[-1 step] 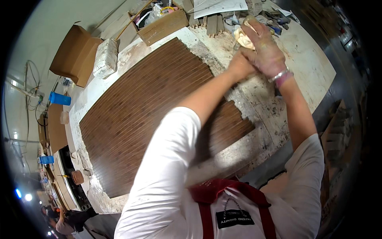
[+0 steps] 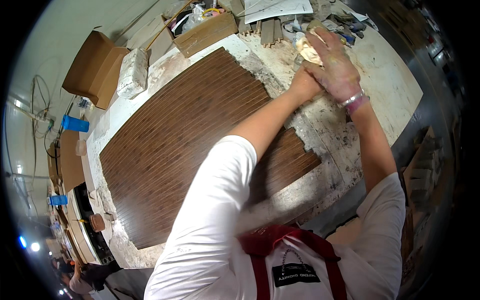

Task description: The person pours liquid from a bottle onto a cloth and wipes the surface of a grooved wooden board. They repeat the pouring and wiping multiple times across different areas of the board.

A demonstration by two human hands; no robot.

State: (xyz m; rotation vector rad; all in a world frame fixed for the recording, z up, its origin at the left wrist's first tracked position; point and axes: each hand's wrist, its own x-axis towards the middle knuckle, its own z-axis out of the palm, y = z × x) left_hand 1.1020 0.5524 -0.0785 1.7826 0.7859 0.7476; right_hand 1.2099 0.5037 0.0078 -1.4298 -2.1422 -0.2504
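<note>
Both of my hands meet over the far right part of the worktable. My right hand [image 2: 337, 67] has its fingers bent over a crumpled cream cloth-like lump [image 2: 311, 54]. Close beside it, my left hand [image 2: 306, 82] presses against the right palm, with its fingers mostly hidden. A large panel of dark brown wood strips [image 2: 170, 130] lies flat on the table to the left, under my left forearm. Its right edge is stepped, its far left edge curved.
The worktable [image 2: 390, 85] is stained. At the back stand a cardboard box of supplies [image 2: 207, 35], grey wood pieces [image 2: 270, 32] and scraps [image 2: 345, 25]. Further left are an open carton [image 2: 95, 67], a white wrapped block [image 2: 133, 74] and a blue cup [image 2: 75, 123]. Another person [image 2: 80, 282] is at lower left.
My hands have shifted very slightly right, still together at the cream lump. The panel has not moved.
</note>
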